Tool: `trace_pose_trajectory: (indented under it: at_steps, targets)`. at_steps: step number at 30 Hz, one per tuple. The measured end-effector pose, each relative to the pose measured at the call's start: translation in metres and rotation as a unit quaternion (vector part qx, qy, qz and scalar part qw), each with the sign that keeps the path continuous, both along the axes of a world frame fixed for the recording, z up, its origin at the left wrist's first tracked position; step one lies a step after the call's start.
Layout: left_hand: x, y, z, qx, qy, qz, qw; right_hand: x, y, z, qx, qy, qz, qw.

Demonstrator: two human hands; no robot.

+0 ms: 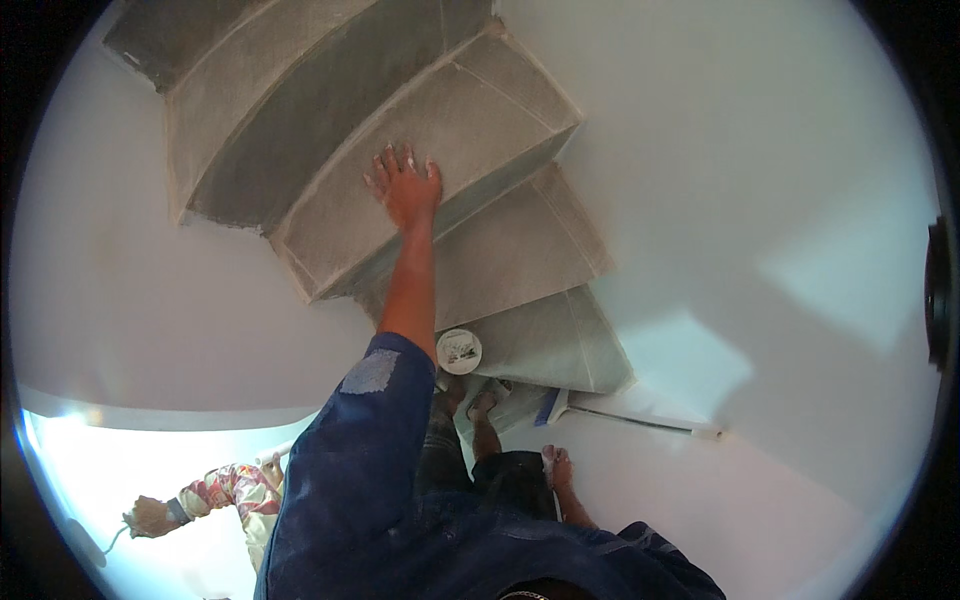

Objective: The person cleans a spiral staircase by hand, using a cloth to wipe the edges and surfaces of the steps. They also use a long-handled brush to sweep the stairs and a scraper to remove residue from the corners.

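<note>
My left hand (409,187) rests palm down on a bare concrete stair tread (480,112), fingers spread, with white residue on the fingertips. Nothing shows in its grasp. Low in front of my body, beside my dark shorts, is my right hand (557,466), also whitened; its fingers point up the view, and whether it holds something cannot be made out. A round white tub lid (459,351) bearing print lies beside my left forearm, on the lower steps. Curved winding stairs rise towards the upper left.
A broom with blue bristles (547,407) and a long pole (645,421) lies along the right wall. Pale walls (750,187) flank the stairs. At lower left, beyond a curved wall edge, a co-worker's patterned sleeve (225,486) and hand (148,517) show, the hand on a thin cord-like thing.
</note>
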State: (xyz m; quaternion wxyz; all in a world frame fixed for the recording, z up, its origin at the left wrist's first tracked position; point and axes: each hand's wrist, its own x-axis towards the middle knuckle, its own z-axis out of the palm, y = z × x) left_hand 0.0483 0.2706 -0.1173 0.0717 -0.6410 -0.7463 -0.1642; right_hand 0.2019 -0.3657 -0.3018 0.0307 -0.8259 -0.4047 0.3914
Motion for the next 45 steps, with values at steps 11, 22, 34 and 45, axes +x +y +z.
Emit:
trace_pose_trajectory:
  at_steps: [11, 22, 34, 45]
  targets:
    - [0.000, 0.001, 0.005, -0.010, -0.024, 0.003, 1.000, 0.025, 0.196, 0.022, 0.189, -0.054, -0.023, 0.980]
    - [-0.019, 0.002, 0.016, -0.021, -0.061, -0.028, 0.998, 0.056, 0.681, 0.218, 0.511, -0.279, 0.143, 0.800]
    - [-0.023, 0.003, 0.008, 0.005, -0.085, -0.043, 0.995, -0.043, 0.741, 0.179, 0.526, -0.217, 0.333, 0.752]
    - [-0.015, 0.004, 0.002, 0.003, -0.078, -0.036, 0.996, 0.031, 0.822, 0.166, 0.482, -0.347, 0.212, 0.776]
